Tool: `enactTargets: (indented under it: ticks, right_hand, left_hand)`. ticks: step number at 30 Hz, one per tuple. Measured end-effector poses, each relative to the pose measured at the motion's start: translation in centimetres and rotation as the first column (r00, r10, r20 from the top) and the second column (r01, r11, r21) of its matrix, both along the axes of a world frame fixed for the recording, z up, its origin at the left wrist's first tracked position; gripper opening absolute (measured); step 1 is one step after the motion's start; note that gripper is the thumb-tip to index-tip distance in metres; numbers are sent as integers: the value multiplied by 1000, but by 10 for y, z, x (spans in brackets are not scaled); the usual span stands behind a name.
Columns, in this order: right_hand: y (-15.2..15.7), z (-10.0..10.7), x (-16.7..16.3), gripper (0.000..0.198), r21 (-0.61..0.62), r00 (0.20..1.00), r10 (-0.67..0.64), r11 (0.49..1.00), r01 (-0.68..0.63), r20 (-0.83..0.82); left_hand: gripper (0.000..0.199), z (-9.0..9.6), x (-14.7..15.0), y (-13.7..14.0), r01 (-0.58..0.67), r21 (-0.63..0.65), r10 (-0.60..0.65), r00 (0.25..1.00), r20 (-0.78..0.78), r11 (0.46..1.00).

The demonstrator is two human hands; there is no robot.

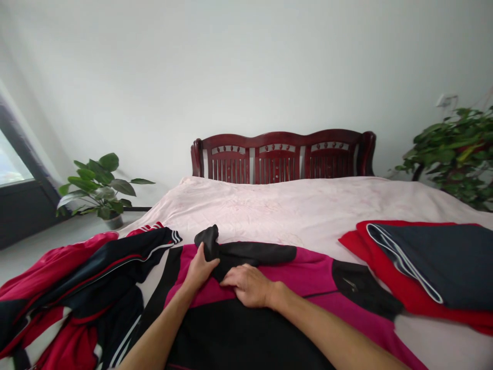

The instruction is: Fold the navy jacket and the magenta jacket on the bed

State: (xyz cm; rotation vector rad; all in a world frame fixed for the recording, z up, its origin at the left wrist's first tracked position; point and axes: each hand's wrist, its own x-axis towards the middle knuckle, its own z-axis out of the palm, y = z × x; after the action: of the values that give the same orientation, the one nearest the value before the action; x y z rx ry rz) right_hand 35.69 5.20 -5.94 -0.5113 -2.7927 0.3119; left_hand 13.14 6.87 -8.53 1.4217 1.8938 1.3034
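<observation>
A magenta and black jacket (304, 272) lies spread on the bed, one black sleeve (262, 252) folded across its upper part. My left hand (200, 267) grips the end of that sleeve between thumb and fingers, and the cuff sticks up above the hand. Close on its right, my right hand (248, 285) is closed with its fingertips pinching the black and magenta cloth. Part of those fingers is hidden under the hand. The lower body of the jacket runs out of view between my forearms.
Rumpled red, white and navy clothes (77, 288) are heaped at the left. Folded red cloth (354, 244) and navy trousers (442, 267) are stacked at the right. A pale pink sheet (292, 205) covers the bed before a dark wooden headboard (277, 154). Potted plants (102, 185) stand on both sides.
</observation>
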Motion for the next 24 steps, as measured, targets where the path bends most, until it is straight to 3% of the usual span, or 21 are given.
enactTargets:
  ticks: [3,5,8,10,12,15,18,21,24]
  right_hand:
    - [8,4,6,40,27,996,-52,998,54,-77]
    - [18,10,16,40,75,958,-250,962,262,-142]
    - [39,19,40,41,42,760,-642,761,648,-99]
    - [52,21,57,29,-1,663,-748,664,748,-22]
    - [60,21,69,25,-15,666,-746,666,746,-5]
    - [60,20,79,34,-21,721,-693,721,693,0]
    - [56,22,87,25,-61,770,-638,768,637,1]
    - [56,28,102,17,-83,707,-706,708,701,-51]
    - [58,38,114,24,-89,648,-761,645,759,9]
  left_hand:
    - [60,5,-2,7,-67,-16,69,964,256,998]
    - [54,13,-12,9,-58,-2,55,933,356,998]
    - [46,27,-33,5,-42,29,21,861,509,999]
    - [43,32,-40,-3,-30,29,8,813,582,999]
    - [47,32,-39,-10,-5,4,1,771,636,1000]
    - [38,28,-29,-14,54,-53,-3,734,679,997]
    - [31,32,-22,-9,65,-66,-1,720,694,996]
    - [34,54,-25,-2,20,17,-26,697,717,1000]
    - [43,86,-20,-1,40,168,-153,654,741,985]
